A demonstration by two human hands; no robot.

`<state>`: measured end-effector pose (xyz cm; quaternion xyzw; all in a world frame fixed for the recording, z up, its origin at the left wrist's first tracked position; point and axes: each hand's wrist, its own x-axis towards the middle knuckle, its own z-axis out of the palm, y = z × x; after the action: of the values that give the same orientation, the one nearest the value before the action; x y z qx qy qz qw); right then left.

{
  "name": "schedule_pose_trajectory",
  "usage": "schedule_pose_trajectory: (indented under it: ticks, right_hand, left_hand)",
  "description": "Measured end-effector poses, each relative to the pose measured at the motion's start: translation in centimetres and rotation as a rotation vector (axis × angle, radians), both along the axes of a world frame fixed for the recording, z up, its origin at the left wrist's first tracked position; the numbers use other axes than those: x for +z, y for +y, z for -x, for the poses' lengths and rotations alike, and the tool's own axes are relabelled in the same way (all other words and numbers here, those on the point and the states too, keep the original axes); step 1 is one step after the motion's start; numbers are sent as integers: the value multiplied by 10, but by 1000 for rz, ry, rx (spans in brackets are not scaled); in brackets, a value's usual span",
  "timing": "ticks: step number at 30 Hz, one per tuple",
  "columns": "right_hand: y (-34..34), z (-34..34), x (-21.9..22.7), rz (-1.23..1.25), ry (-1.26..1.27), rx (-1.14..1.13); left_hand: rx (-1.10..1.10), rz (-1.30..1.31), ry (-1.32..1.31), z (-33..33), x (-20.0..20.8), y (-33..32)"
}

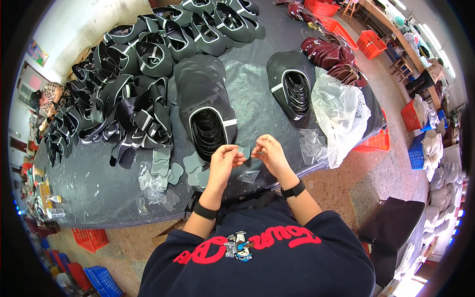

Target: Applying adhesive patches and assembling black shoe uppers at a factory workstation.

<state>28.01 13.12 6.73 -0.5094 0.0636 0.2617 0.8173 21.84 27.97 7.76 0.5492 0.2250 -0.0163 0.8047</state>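
Note:
My left hand (225, 162) is closed on a small grey-green shaped piece (245, 151), held at its fingertips over the table's near side. Just to the right, my right hand (271, 155) has its thumb and fingers pinched together; whatever is in the pinch is too small to make out. Directly beyond my left hand lies a long nested stack of black shoe uppers (202, 89) with white-edged openings. Loose grey-green pieces (194, 161) lie left of my left hand, and others are piled farther left. A scrap of clear film (248, 176) rests below my hands.
A heap of black uppers (143, 106) covers the table's left and far side. Right of centre sits another black stack (292, 81), beside a clear plastic bag (339, 116) and maroon uppers (331, 54). Red crates (371, 43) stand on the floor; people are at the sides.

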Motion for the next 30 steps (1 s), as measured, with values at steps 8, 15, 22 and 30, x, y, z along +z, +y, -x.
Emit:
schedule_pose_trajectory:
  ticks: [8,15,22,30]
  right_hand:
    - [-4,7,-67,962,-440,-15]
    - [16,15,-62,1046,-641,126]
    - [17,29,19,566,-891,-69]
    - [17,33,40,562,-942,-105]
  left_hand:
    - [-90,-151,114,-1,-71,-6]
    - [-11,-119,103,0,-72,-15]
    - [132,10,-153,7,8,-11]
    - [131,36,-157,10,32,-9]
